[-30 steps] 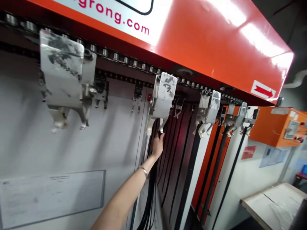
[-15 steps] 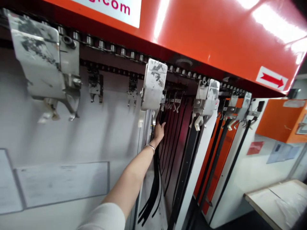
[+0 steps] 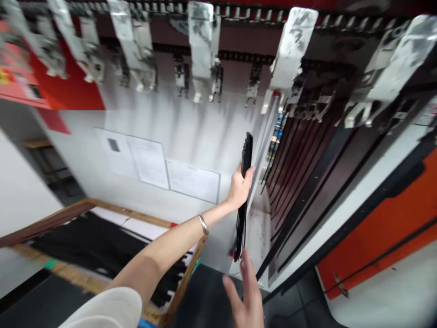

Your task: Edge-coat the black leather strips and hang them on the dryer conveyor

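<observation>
While the grip of the left hand (image 3: pixel 240 187) pinches a bundle of black straps (image 3: pixel 246 155) upright at its middle, the right hand (image 3: pixel 246 291) spreads open just below the bundle, beside a rack of hanging straps (image 3: pixel 300 168).

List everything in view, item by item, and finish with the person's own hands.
Metal clamps: several, scuffed silver, hanging in a row along the top
Roller chain: one, silver and dark, above the clamps
Hanging straps: several, black, on the right below the clamps
Wall notices: a few sheets, white, on the grey wall
Wood-framed table: one, tan frame, lower left
Black strips: many, black, lying on the table
Orange panel: one, orange, lower right
Bundle of black straps: one, black, in the left hand
Metal bangle: one, silver, on the left wrist
Left hand: one, gripping the bundle, mid-frame
Right hand: one, open and empty, bottom centre
</observation>
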### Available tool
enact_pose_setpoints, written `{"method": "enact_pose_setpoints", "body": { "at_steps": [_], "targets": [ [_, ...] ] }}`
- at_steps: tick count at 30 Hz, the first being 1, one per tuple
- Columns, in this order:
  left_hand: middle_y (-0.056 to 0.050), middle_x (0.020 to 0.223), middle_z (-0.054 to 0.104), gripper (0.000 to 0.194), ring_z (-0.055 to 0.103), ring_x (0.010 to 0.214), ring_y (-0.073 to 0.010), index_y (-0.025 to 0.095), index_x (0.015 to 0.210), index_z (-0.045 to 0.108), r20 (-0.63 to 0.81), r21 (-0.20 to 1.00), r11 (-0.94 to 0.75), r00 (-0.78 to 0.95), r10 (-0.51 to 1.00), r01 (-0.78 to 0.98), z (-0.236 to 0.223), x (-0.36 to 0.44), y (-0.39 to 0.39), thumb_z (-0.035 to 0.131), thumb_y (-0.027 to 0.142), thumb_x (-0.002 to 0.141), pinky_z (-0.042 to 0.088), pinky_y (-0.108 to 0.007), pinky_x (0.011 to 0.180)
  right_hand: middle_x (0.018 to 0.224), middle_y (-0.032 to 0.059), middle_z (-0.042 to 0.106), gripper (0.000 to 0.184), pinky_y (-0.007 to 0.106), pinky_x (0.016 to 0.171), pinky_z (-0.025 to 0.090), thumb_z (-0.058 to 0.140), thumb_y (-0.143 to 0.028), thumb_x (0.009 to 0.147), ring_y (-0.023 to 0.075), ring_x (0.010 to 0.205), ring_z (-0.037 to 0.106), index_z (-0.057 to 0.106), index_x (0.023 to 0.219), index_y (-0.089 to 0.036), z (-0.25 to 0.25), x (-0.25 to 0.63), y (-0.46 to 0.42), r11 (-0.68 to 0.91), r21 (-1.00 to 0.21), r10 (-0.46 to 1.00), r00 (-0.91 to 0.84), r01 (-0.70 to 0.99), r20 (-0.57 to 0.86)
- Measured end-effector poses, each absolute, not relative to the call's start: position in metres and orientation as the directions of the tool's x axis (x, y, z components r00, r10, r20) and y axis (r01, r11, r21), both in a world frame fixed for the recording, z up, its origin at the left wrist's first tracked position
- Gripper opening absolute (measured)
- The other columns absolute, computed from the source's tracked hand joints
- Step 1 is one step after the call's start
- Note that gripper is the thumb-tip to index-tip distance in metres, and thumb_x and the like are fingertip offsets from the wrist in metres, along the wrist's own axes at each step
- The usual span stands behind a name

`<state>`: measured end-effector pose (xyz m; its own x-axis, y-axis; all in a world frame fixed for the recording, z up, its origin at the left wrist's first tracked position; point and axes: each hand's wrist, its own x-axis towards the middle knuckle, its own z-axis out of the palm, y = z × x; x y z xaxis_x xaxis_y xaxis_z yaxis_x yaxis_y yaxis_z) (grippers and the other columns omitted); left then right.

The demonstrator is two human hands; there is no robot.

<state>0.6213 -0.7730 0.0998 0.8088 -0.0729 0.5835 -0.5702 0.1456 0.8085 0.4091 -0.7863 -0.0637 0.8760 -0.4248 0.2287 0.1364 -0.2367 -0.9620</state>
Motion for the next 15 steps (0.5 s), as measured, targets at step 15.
{"method": "enact_pose_setpoints", "body": {
  "at_steps": [15],
  "targets": [
    [0.009,0.051,0.039,0.036,0.037,0.039,-0.0051,0.019,0.072,0.042,0.210,0.863,0.245,0.756,0.621,-0.441,0.136,0.653,-0.374,0.046,0.043,0.100,0.036,-0.017,0.043,0.085,0.0139,0.076,0.075,0.034,0.071,0.055,0.038,-0.082,0.083,0.0318,0.089,0.072,0.073,0.090,-0.015,-0.253,0.456,-0.639,-0.542,-0.835,0.033,0.990,-0.095,-0.134]
  ]
}}
